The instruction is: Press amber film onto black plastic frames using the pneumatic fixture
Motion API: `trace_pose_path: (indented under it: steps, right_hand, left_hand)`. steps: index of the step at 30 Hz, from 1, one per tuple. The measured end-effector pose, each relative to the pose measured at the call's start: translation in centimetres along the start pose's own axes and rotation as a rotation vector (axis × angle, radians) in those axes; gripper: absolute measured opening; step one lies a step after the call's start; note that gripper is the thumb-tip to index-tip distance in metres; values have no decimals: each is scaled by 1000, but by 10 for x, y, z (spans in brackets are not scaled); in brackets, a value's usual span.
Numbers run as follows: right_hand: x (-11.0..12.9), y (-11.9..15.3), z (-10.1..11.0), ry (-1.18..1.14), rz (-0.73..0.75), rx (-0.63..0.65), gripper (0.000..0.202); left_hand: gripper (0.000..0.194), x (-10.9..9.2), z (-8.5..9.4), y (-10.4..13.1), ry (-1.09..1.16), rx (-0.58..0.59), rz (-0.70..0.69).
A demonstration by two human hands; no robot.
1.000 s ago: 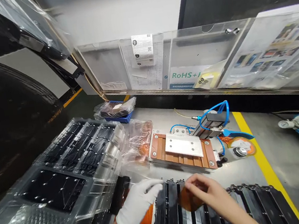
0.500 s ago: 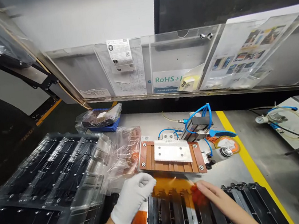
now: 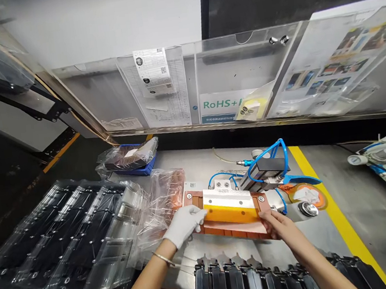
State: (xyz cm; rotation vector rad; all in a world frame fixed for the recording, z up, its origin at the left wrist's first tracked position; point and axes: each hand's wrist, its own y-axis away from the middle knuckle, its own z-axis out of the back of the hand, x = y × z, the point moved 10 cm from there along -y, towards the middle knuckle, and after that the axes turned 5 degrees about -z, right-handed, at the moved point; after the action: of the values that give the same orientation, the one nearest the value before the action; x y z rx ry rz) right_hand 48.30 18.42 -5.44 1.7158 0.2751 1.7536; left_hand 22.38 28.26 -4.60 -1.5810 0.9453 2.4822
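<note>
A strip of amber translucent film (image 3: 231, 213) stretches between my two hands across the front of a white metal block (image 3: 226, 199) on a brown fixture (image 3: 194, 196). My left hand (image 3: 185, 224), in a white glove, pinches the strip's left end. At the other end, the bare fingertips of my right hand (image 3: 277, 224) are closed on the film. Whether the film touches the block, I cannot tell. Below my hands lies a row of long black parts (image 3: 229, 284).
Black trays under clear plastic (image 3: 83, 230) lie at left, beside a crumpled clear bag (image 3: 163, 200). Behind stands a blue bin (image 3: 142, 169). Blue air tubes (image 3: 263, 154) and an orange tape roll (image 3: 323, 198) are right of the fixture. Clear document pockets (image 3: 230, 78) line the back.
Both hands have carried the amber film up and away from above the black parts to the front of the white block. It now looks flatter and straighter. The view has shifted slightly.
</note>
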Motion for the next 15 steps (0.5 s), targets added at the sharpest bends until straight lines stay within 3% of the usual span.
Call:
trace_pose_path:
  steps: [5,15]
  right_hand:
    - [-2,-30,1,52,-42,-25,33]
    - [-7,-42,4,66,-85,-29,29]
  left_hand:
    - [30,-5,4,-22,-66,-44,-32]
    - [26,-9,8,-24,-122,-98,8]
